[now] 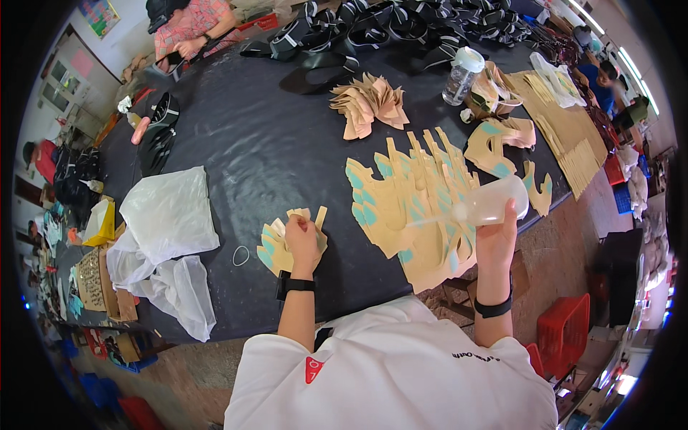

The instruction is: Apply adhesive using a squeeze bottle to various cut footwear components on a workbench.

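In my right hand is a translucent squeeze bottle, tipped on its side, its thin nozzle pointing left over a spread of tan cut-out pieces. Many of these overlap in rows and carry light-blue patches. To their left, my left hand is closed, its fingers pinched at a small pile of similar tan pieces. The fingertips are partly hidden, so how many pieces they grip does not show. More tan pieces with blue patches lie beyond the bottle.
A fanned tan stack, a clear jar and black strapped pieces stand farther back. White plastic bags and a rubber band lie left. Another person sits across the black table. A red crate stands right.
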{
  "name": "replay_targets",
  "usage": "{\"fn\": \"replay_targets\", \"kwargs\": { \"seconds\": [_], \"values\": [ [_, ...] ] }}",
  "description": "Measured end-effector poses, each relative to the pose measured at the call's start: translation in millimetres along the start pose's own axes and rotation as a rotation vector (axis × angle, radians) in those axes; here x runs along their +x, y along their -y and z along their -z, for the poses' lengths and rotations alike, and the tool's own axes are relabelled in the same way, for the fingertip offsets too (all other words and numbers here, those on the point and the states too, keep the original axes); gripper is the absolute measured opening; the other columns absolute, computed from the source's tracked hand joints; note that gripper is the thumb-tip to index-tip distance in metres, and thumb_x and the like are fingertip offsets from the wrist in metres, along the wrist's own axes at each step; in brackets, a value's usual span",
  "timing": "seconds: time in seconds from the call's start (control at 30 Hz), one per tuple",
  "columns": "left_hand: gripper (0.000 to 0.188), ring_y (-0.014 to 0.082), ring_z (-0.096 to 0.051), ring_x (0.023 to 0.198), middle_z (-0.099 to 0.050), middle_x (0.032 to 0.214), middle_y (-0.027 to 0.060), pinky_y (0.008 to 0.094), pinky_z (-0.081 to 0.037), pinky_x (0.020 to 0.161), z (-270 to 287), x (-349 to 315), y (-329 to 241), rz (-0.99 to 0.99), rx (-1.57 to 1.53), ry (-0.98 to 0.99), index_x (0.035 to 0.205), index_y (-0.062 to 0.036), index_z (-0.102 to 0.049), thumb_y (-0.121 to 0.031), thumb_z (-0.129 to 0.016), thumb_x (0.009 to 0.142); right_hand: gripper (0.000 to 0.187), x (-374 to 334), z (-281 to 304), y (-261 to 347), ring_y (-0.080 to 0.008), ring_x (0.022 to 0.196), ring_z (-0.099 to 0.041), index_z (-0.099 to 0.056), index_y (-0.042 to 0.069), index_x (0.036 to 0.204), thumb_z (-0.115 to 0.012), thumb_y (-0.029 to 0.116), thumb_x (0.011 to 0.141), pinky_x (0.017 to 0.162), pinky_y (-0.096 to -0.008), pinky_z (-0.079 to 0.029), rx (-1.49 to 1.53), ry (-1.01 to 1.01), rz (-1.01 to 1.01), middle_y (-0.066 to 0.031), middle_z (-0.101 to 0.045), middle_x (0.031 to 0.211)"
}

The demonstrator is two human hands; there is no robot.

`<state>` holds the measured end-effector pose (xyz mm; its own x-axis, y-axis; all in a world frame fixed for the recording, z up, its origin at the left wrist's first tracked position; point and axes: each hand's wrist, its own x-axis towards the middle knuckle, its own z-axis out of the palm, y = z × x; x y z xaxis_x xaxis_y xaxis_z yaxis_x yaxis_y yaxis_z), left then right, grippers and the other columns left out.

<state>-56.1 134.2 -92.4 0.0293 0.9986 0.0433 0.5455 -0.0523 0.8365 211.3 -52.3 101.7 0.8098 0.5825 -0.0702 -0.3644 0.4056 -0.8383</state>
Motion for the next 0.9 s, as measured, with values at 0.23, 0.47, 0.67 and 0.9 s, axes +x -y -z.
{"fn": "replay_targets", "kwargs": {
  "seconds": [0.23, 0.47, 0.67, 0.9],
  "values": [
    [0.012, 0.0111, -0.053, 0.071, -0.055, 0.080, 0.0065, 0.0242, -0.042, 0.064, 39, 0, -11, 0.286, -0.615, 0.109, 0.091, -0.0018, -0.049, -0.003, -0.053, 0.079, 0.052, -10, 3, 0, -0.0201, 0.108, -0.047, -0.037, 0.009, 0.124, -0.055, 0.037, 0.084, 0.091, -0.0373, -0.037, 0.000, -0.034, 0.018, -0.0057, -0.049, 0.114],
    [0.014, 0.0082, -0.047, 0.062, -0.049, 0.070, -0.0001, 0.0204, -0.036, 0.054, 117, -4, -79, 0.087, -1.319, -0.171, 0.100, -0.0014, -0.052, -0.007, -0.044, 0.089, 0.051, -13, -1, -2, -0.0201, 0.107, -0.048, -0.038, 0.009, 0.123, -0.055, 0.038, 0.084, 0.090, -0.0368, -0.038, 0.004, -0.014, 0.010, -0.0059, -0.050, 0.113],
    [0.014, 0.0031, -0.049, 0.061, -0.059, 0.074, -0.0003, 0.0166, -0.037, 0.054, 131, -30, -138, 0.118, -0.669, 0.148, 0.091, 0.0021, -0.064, -0.006, -0.057, 0.082, 0.051, -12, -14, -6, -0.0201, 0.105, -0.049, -0.039, 0.009, 0.122, -0.055, 0.039, 0.084, 0.089, -0.0365, -0.039, 0.063, 0.020, -0.033, -0.0055, -0.051, 0.112],
    [0.010, 0.0050, -0.056, 0.063, -0.063, 0.071, 0.0039, 0.0169, -0.041, 0.057, 104, -78, -181, 0.161, -0.601, 0.554, 0.084, 0.0025, -0.064, -0.004, -0.061, 0.078, 0.049, -21, -40, 0, -0.0199, 0.106, -0.049, -0.039, 0.007, 0.122, -0.055, 0.035, 0.085, 0.089, -0.0373, -0.041, -0.003, -0.024, 0.042, -0.0060, -0.050, 0.113]
  ]
}}
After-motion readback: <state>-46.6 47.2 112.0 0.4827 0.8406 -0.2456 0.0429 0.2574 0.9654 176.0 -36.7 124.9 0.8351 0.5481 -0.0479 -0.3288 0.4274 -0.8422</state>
